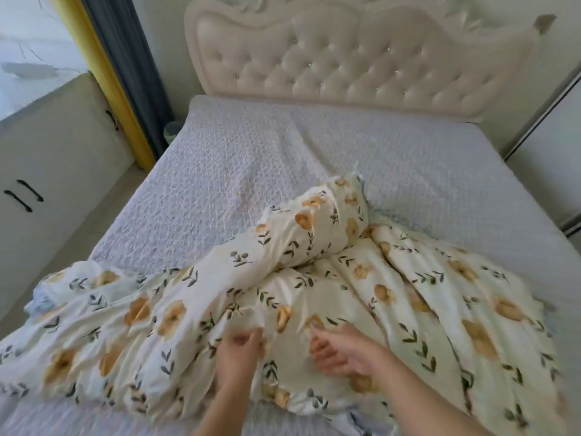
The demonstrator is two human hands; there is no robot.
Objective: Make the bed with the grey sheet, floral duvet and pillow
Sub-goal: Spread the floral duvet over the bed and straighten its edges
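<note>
The grey textured sheet [239,171] covers the mattress up to the headboard. A cream floral duvet [424,297] lies bunched across the near half of the bed, with a rolled fold rising towards the middle. My left hand [240,347] sits on the duvet near the bottom centre, its fingers curled into the fabric; blur hides the grip. Just to its right, my right hand [339,349] hovers over or touches the duvet with its fingers loosely spread. No pillow is in view.
A tufted cream headboard [345,58] stands at the far end. A white cabinet [53,171] with black handles flanks the bed on the left, beside a yellow and grey curtain [122,73]. A wardrobe door [553,146] is at the right.
</note>
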